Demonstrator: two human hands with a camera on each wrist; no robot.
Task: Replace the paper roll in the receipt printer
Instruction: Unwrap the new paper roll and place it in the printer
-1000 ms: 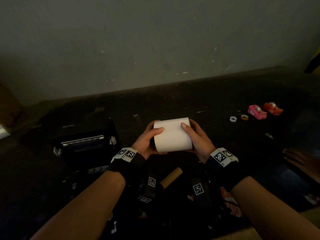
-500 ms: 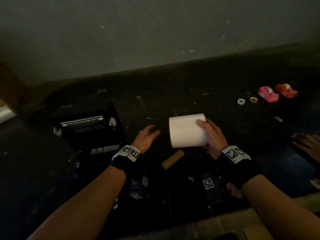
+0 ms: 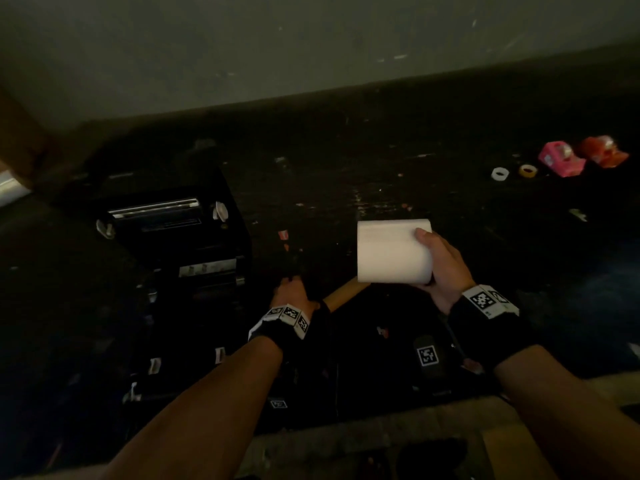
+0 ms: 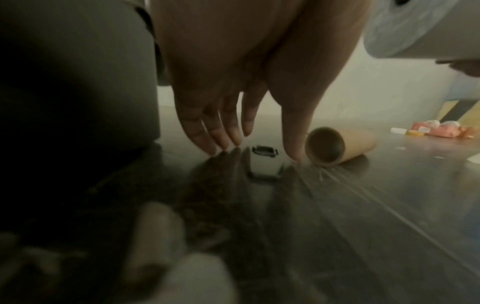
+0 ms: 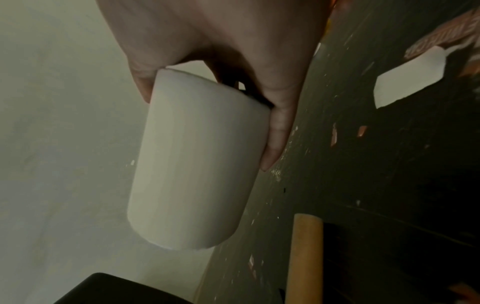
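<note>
My right hand (image 3: 445, 268) grips a full white paper roll (image 3: 393, 252) by its right end, above the dark table; the same paper roll (image 5: 197, 160) fills the right wrist view, with thumb and fingers curled round its end. An empty brown cardboard core (image 3: 344, 294) lies on the table below it. My left hand (image 3: 292, 294) holds nothing and hangs with straight fingers (image 4: 213, 133) pointing down, tips at the tabletop just left of the cardboard core (image 4: 337, 147). The black receipt printer (image 3: 173, 233) stands at the left, its lid raised.
Two small tape rings (image 3: 500, 173) and pink and red tape dispensers (image 3: 561, 159) lie far right on the dark table (image 3: 346, 174). A small flat object (image 4: 263, 162) lies between my left fingers and thumb. A grey wall runs behind. The table's front edge (image 3: 381, 431) is near.
My left hand let go of the paper roll and dropped down to the table beside the cardboard core. My right hand kept the roll and carried it to the right.
</note>
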